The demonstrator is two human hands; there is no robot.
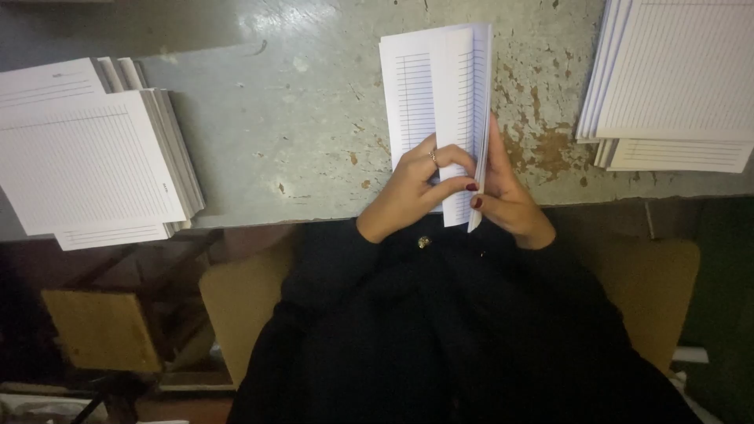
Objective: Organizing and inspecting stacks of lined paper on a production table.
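Note:
A bundle of lined white sheets [430, 94] lies folded lengthwise at the near edge of a worn grey table [290, 133]. My left hand [412, 192], with a ring on one finger, grips the fold from the left, fingertips pressed on the folded-over flap. My right hand [506, 196] holds the right edge of the same bundle, its fingers behind the paper. Both arms are in black sleeves.
A stack of lined sheets [90, 161] rests at the table's left edge, another stack [679, 74] at the far right. The tabletop paint is chipped near the right stack. Below the table edge are wooden seat panels [102, 330] and my dark clothing.

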